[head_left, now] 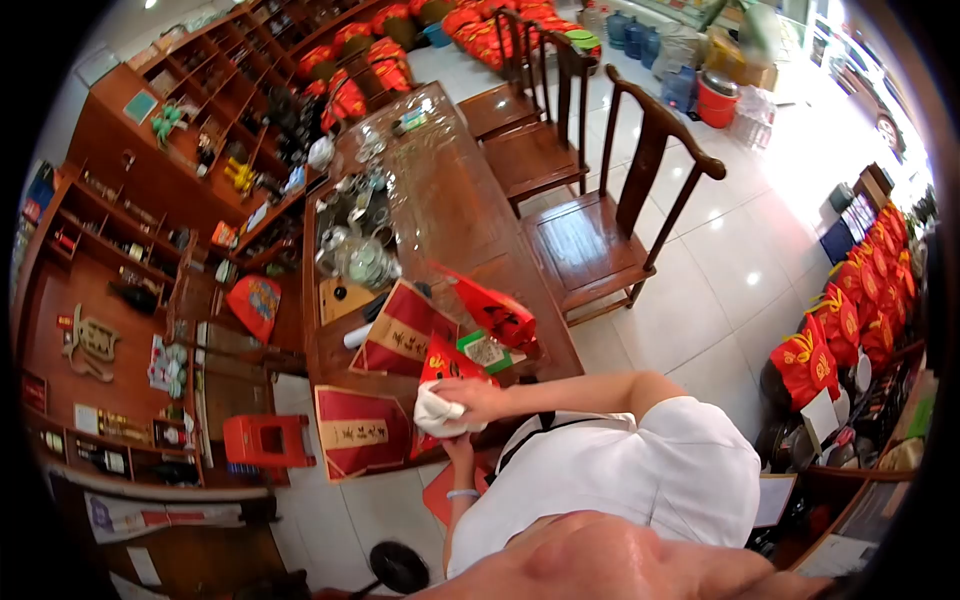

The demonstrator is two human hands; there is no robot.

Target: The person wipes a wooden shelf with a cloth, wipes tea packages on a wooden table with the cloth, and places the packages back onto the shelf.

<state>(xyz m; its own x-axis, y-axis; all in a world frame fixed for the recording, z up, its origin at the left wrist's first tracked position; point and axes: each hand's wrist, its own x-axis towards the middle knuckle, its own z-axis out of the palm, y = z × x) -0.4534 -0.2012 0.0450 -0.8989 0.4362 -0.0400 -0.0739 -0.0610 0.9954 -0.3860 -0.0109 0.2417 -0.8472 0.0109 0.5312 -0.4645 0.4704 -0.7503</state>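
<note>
My right hand [478,400] is closed on a bunched white cloth [437,408] and presses it against a red packet [440,365] with dark markings. Below it, my left hand [460,449] is at the lower edge of this packet and seems to grip it; its fingers are partly hidden. A second red packet [492,310] with black figures is on the wooden table [455,225]. Close by are two maroon and tan boxes, one box [405,335] beside the packet and another box [362,432] at the table's corner. A green card with a QR code [485,352] lies between the packets.
Glassware [365,258] crowds the table's left side. Wooden chairs, the nearest chair [590,245] among them, line the far side. A red plastic stool [268,441] stands left. Jars with red cloth covers [805,365] line the right; shelves [115,340] hold bottles.
</note>
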